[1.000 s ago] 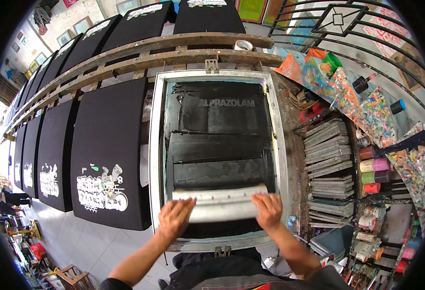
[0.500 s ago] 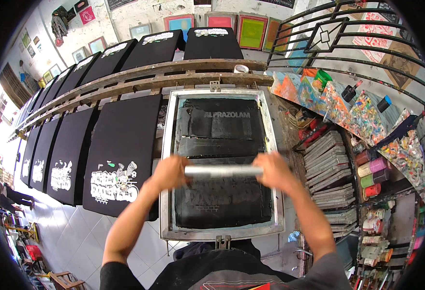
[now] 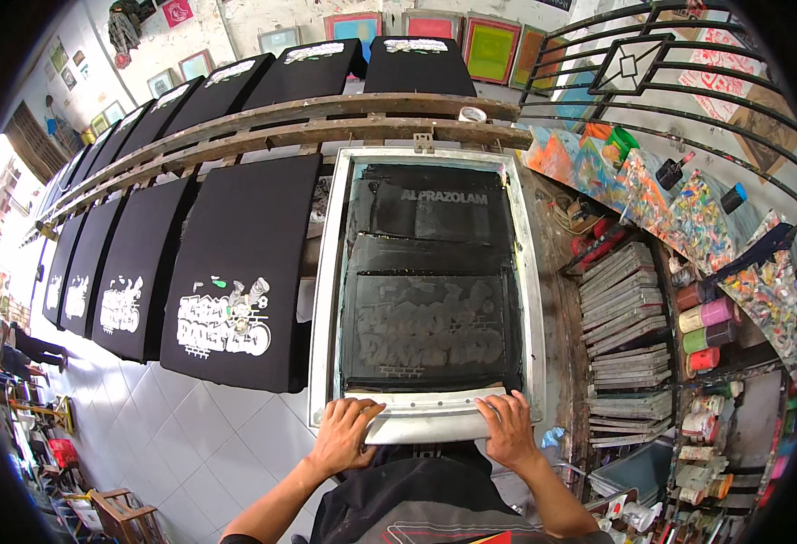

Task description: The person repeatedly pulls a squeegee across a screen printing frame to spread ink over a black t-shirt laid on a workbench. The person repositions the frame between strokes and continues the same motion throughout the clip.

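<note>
Head view: left hand (image 3: 344, 433) and right hand (image 3: 509, 426) gripping squeegee (image 3: 427, 419) at screen frame's (image 3: 326, 299) near edge.

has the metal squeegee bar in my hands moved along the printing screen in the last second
Yes. The grey metal squeegee bar has come from mid-screen toward the person, now at the near edge of the white-framed printing screen.
</note>
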Tool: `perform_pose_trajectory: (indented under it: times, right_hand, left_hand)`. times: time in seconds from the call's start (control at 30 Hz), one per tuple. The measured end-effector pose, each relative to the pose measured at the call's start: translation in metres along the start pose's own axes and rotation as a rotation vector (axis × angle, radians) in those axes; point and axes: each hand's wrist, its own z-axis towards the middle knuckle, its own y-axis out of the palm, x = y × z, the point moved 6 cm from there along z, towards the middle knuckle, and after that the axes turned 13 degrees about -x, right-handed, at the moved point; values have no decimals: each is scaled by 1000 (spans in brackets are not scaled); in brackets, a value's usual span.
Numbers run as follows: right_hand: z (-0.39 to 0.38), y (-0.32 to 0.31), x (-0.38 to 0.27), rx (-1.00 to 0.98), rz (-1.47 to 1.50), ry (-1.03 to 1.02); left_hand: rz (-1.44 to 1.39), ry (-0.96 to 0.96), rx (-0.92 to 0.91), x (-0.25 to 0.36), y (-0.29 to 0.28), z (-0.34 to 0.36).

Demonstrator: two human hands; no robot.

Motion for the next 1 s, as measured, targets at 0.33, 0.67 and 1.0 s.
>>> perform_pose_trajectory:
  times: [0.33, 0.67, 1.0]
  right_hand:
    - [-24, -37, 53, 301, 192, 464]
    - [-7, -39, 57, 216, 211, 476]
    - [9, -35, 5, -206, 2, -76]
  left_hand:
    - [-489, -769, 573, -65, -10, -63]
    - [-348, -711, 640, -69, 7, -55]
    - [40, 1, 68, 25, -26, 7]
